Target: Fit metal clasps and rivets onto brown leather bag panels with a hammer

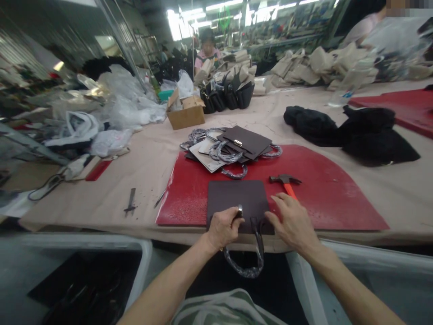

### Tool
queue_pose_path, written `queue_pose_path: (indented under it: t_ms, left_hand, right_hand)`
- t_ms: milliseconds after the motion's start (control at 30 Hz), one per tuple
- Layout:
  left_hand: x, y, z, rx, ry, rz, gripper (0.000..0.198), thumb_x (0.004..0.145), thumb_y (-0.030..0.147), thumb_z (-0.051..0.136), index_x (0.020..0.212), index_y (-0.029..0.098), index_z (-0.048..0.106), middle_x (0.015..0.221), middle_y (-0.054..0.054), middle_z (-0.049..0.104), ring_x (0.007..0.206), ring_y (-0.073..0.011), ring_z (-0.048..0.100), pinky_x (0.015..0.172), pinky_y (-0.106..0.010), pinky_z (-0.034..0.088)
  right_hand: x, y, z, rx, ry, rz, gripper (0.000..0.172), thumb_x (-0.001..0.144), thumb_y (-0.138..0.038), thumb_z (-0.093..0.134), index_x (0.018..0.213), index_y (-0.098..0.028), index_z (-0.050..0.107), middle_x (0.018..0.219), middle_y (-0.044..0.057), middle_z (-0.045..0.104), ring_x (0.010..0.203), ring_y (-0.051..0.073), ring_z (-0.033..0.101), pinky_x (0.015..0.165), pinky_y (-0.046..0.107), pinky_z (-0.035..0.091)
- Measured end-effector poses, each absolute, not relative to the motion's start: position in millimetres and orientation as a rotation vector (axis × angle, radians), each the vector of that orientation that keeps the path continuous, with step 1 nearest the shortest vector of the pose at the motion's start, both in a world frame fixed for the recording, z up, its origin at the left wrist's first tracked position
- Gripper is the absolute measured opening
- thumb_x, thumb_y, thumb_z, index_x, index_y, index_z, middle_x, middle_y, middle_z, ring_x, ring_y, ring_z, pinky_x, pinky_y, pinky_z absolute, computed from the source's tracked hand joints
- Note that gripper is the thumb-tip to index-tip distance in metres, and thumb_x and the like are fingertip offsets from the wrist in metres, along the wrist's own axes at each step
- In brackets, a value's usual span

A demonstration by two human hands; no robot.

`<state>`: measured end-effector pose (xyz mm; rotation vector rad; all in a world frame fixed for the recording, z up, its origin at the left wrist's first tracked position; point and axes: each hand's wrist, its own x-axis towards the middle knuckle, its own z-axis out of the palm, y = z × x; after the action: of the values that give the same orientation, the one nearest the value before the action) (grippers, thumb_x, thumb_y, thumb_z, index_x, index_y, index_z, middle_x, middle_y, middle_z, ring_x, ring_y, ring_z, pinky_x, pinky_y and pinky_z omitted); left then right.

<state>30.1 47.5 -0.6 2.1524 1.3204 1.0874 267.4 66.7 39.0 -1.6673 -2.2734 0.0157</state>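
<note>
A dark brown bag panel (237,194) lies flat at the front edge of a red mat (334,194). Its plastic-wrapped handle (244,272) hangs over the table edge toward me. Over the panel, my left hand (223,228) pinches a small shiny metal bag clasp (240,210); whether it touches the panel I cannot tell. My right hand (293,221) is at the panel's right edge, fingers apart and holding nothing. Just beyond those fingers rests a claw hammer (285,180) with an orange handle, partly hidden by the hand.
Behind the panel is a pile of bag panels (248,141) with wrapped handles. Black cloth pieces (368,135) lie right, a cardboard box (186,115) at the back. A small metal tool (130,201) sits left. Plastic bins (145,262) flank me. A person (206,52) works beyond.
</note>
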Motion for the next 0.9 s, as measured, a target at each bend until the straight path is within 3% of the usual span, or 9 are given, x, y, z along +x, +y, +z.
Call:
queue_pose_path:
  t_ms: [133, 233, 367, 567, 767, 900]
  left_hand:
    - [34, 51, 2, 1.825, 1.327, 1.142, 0.008, 0.089, 0.024, 0.057, 0.093, 0.019, 0.062, 0.088, -0.006, 0.072, 0.081, -0.0188, 0.071, 0.078, -0.029, 0.057]
    - [24, 62, 6, 1.221, 1.383, 1.376, 0.019, 0.091, 0.035, 0.057, 0.098, 0.017, 0.058, 0.085, -0.006, 0.073, 0.074, -0.0171, 0.071, 0.071, -0.028, 0.06]
    - [-23, 77, 14, 0.977, 1.454, 1.498, 0.032, 0.083, 0.042, 0.067, 0.099, 0.016, 0.056, 0.082, -0.004, 0.073, 0.069, -0.0166, 0.071, 0.065, -0.027, 0.06]
    - [-114, 81, 28, 1.098, 1.759, 1.307, 0.032, 0.073, 0.042, 0.068, 0.088, 0.015, 0.059, 0.069, -0.002, 0.069, 0.058, -0.0164, 0.068, 0.057, -0.024, 0.057]
    - [-154, 79, 38, 1.317, 2.151, 0.932, 0.027, 0.083, 0.041, 0.049, 0.084, 0.015, 0.058, 0.071, -0.005, 0.069, 0.062, -0.0184, 0.069, 0.061, -0.025, 0.054]
    - [-199, 85, 45, 1.35, 2.419, 0.689, 0.019, 0.079, 0.031, 0.058, 0.069, 0.015, 0.062, 0.066, -0.008, 0.069, 0.069, -0.0215, 0.07, 0.062, -0.025, 0.05]
  right_hand:
    - [226, 51, 17, -1.505, -2.379, 0.164, 0.067, 0.08, -0.044, 0.069, 0.139, -0.018, 0.052, 0.148, 0.017, 0.044, 0.137, 0.037, 0.037, 0.11, 0.055, 0.033]
    - [218, 47, 6, -1.536, -2.39, 0.213, 0.076, 0.076, -0.044, 0.073, 0.144, -0.02, 0.048, 0.154, 0.016, 0.038, 0.143, 0.038, 0.028, 0.115, 0.059, 0.025]
    - [223, 48, 6, -1.527, -2.383, 0.257, 0.074, 0.078, -0.043, 0.072, 0.145, -0.021, 0.047, 0.155, 0.015, 0.037, 0.144, 0.037, 0.028, 0.116, 0.058, 0.024]
    - [221, 49, 9, -1.546, -2.362, 0.213, 0.073, 0.077, -0.043, 0.07, 0.143, -0.021, 0.048, 0.154, 0.015, 0.038, 0.143, 0.037, 0.029, 0.115, 0.058, 0.025]
    - [224, 51, 0, -1.475, -2.362, 0.098, 0.068, 0.079, -0.046, 0.065, 0.141, -0.02, 0.051, 0.149, 0.015, 0.044, 0.138, 0.038, 0.036, 0.11, 0.059, 0.032]
    - [228, 62, -17, -1.345, -2.322, -0.046, 0.065, 0.082, -0.055, 0.053, 0.136, -0.019, 0.052, 0.141, 0.018, 0.051, 0.129, 0.044, 0.045, 0.1, 0.062, 0.039]
